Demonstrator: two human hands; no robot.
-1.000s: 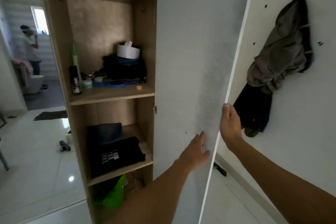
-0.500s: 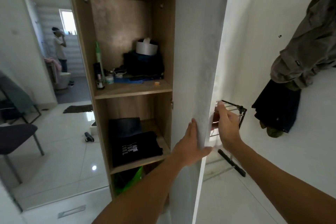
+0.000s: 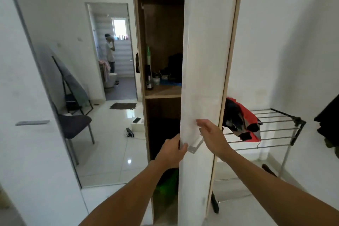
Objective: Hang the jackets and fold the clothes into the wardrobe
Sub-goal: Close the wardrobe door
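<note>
The tall wooden wardrobe (image 3: 140, 46) stands straight ahead, its white door (image 3: 207, 51) swung most of the way over the opening. My left hand (image 3: 172, 151) grips the door's free edge, thumb on the front and fingers behind it. My right hand (image 3: 211, 135) hovers with fingers spread at the door's face, just above the metal handle (image 3: 194, 146); contact is unclear. A red and dark bundle of clothes (image 3: 240, 121) lies on the drying rack (image 3: 278, 128) to the right. A dark jacket (image 3: 328, 123) hangs on the right wall. Dark folded clothes on the lower shelf are mostly hidden.
The middle shelf (image 3: 161, 91) holds bottles and dark items. A green bag (image 3: 167, 185) sits at the wardrobe's bottom. On the left are a dark chair (image 3: 75, 126), a floor mat (image 3: 123, 105) and a bathroom doorway with a person (image 3: 110, 51) standing inside.
The door has swung far over the wardrobe opening. My left hand went from pressing the door's face to gripping its edge. My right hand left the outer edge and came round to the front.
</note>
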